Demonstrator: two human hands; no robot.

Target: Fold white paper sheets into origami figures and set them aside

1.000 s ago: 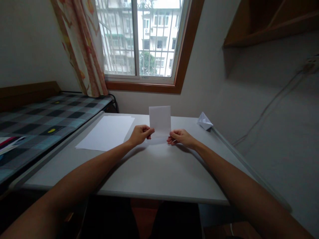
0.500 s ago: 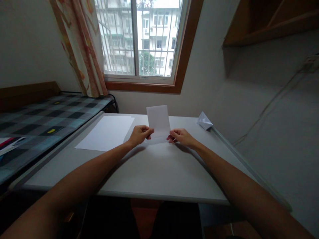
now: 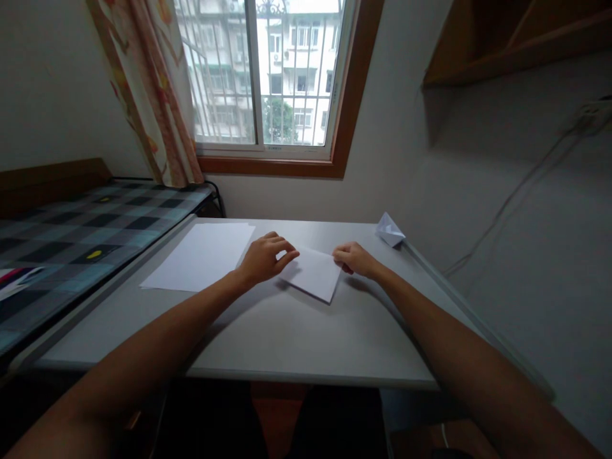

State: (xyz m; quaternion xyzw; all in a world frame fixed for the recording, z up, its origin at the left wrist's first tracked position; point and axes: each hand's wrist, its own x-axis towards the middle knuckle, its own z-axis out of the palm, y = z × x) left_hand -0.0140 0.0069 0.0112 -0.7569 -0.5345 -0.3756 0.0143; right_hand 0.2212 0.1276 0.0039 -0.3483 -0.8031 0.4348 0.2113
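A folded sheet of white paper (image 3: 313, 274) is tilted just above or on the table in front of me, its near corner pointing toward me. My right hand (image 3: 354, 259) pinches its far right corner between thumb and curled fingers. At the far left corner is my left hand (image 3: 268, 257), thumb and forefinger curved with a gap between them. Its fingertips are over the paper's edge; whether they touch it is hard to see. To the left lies a stack of flat white sheets (image 3: 201, 256). A folded paper boat (image 3: 390, 231) stands at the back right.
The white table (image 3: 268, 344) has a raised rim on its right side. A bed with a checked cover (image 3: 71, 236) adjoins on the left, with printed papers (image 3: 16, 280) on it. Ahead are a barred window (image 3: 296, 76) and a curtain (image 3: 167, 95); a wooden shelf (image 3: 478, 64) hangs upper right.
The folded paper has come down from upright to nearly flat and turned, its near corner now toward me. My left fingers have loosened; my right hand has shifted slightly right.
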